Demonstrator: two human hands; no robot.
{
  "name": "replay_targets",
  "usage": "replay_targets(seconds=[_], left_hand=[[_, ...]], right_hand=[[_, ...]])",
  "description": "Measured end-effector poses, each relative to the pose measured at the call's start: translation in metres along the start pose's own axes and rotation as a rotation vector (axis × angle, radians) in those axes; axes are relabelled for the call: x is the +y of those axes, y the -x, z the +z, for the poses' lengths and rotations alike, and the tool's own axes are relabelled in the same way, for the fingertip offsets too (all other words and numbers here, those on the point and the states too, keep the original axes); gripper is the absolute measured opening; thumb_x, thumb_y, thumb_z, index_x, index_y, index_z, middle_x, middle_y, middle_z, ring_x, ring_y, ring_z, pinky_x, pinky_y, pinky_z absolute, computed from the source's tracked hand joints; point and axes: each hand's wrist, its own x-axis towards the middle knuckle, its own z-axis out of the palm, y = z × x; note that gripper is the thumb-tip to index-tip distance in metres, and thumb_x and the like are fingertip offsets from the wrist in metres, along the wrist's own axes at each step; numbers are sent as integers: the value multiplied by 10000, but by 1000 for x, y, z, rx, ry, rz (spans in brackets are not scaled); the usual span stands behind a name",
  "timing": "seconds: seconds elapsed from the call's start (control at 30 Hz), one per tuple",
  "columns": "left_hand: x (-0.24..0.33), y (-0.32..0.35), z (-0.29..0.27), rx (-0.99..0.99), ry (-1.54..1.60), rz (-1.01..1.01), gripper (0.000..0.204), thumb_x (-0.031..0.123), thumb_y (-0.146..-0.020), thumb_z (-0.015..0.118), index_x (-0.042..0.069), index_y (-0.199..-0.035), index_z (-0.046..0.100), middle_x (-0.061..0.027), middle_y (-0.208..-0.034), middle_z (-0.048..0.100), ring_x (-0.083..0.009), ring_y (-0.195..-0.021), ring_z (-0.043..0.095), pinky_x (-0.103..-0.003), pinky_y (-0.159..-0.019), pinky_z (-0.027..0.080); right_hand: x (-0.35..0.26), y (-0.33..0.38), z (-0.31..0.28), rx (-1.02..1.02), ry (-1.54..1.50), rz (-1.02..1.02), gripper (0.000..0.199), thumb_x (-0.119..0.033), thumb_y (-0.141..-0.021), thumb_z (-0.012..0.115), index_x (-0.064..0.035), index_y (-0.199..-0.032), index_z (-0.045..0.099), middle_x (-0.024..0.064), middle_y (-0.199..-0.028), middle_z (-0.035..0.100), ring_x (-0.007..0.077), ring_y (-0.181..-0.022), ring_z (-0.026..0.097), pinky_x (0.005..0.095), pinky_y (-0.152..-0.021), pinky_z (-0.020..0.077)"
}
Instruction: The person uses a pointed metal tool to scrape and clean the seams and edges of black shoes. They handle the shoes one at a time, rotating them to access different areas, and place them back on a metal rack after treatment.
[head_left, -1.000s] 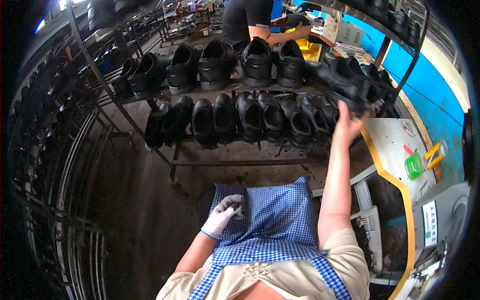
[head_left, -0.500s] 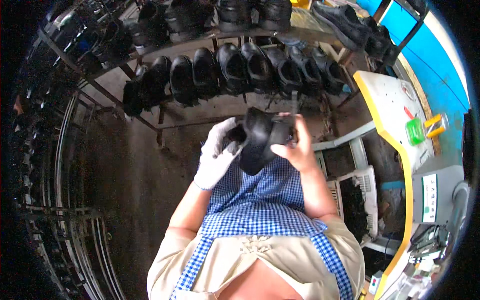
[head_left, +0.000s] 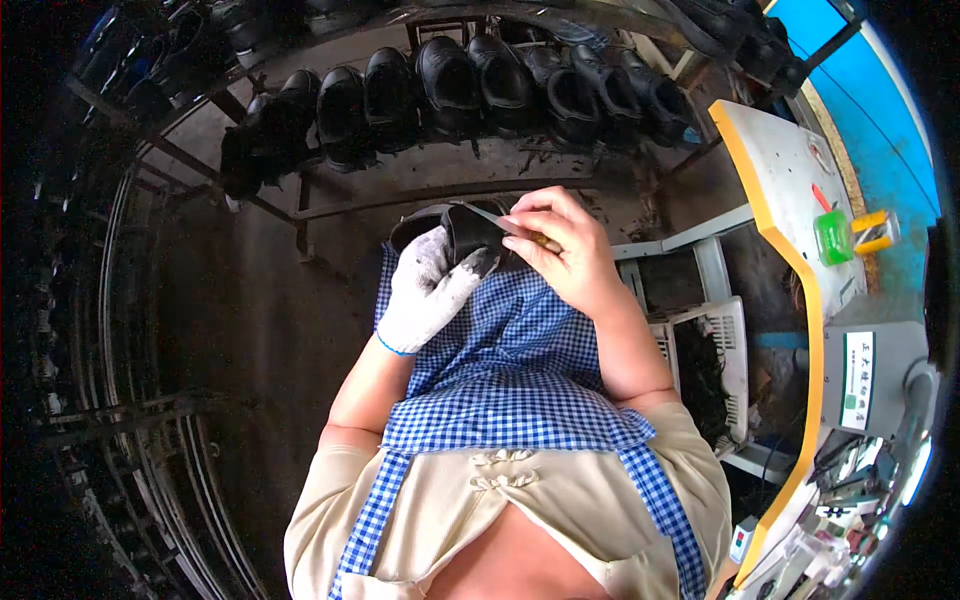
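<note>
A black shoe [head_left: 468,232] is held over my lap by my left hand [head_left: 420,300]. That hand wears a white glove with dark smudges, its thumb pressing on the shoe's side. My bare right hand [head_left: 578,250] pinches a small knife [head_left: 490,215] by its brownish handle. The thin blade points left and lies along the shoe's upper edge; whether it touches the material I cannot tell. Part of the shoe is hidden behind the gloved fingers. Below is my blue checked apron [head_left: 520,410].
Ahead stands a metal rack [head_left: 420,190] with a row of black shoes [head_left: 500,85]. To the right is a yellow-edged work table [head_left: 765,190] holding a green container [head_left: 832,238] and a grey machine [head_left: 870,375]. A white plastic crate [head_left: 735,370] sits below it. Metal rails run along the left.
The shoe has been turned and brought left and closer to my left hand. My right hand has come off the shoe's side, and the knife now shows clearly against the shoe's edge.
</note>
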Motion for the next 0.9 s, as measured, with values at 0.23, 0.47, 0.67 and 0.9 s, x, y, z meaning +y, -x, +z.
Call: replay_targets(seconds=[0.23, 0.47, 0.67, 0.9], left_hand=[[5, 3, 5, 24, 84, -77, 267, 79, -936, 607, -18, -1184, 595, -45, -1060, 666, -106, -958, 600, -266, -865, 487], [-6, 6, 4, 55, 96, -71, 233, 76, -931, 613, -13, -1146, 616, -47, -1060, 663, -108, -952, 596, -267, -861, 482], [-7, 8, 13, 112, -34, 61, 188, 57, -918, 626, -1, -1096, 637, -43, -1034, 659, -118, -938, 597, -267, -832, 484], [-10, -18, -4, 544, 250, 185, 131, 75, -919, 659, 35, -1044, 653, -20, -1005, 675, -77, -881, 594, -259, -844, 488]], right_hand=[[9, 5, 19, 194, -76, -69, 73, -34, -873, 661, -22, -910, 600, 97, -955, 585, 168, -768, 589, 254, -668, 474], [25, 8, 34, 270, -390, 21, 77, -82, -936, 612, -23, -947, 563, 105, -970, 629, 173, -871, 604, 294, -797, 476], [6, 6, 38, 366, 94, -233, 147, -38, -862, 650, -44, -974, 555, 128, -859, 652, 309, -719, 654, 349, -615, 540], [-14, 48, 67, -152, -170, -194, 366, -5, -730, 712, -86, -1060, 577, 101, -900, 668, 261, -684, 664, 361, -545, 524]])
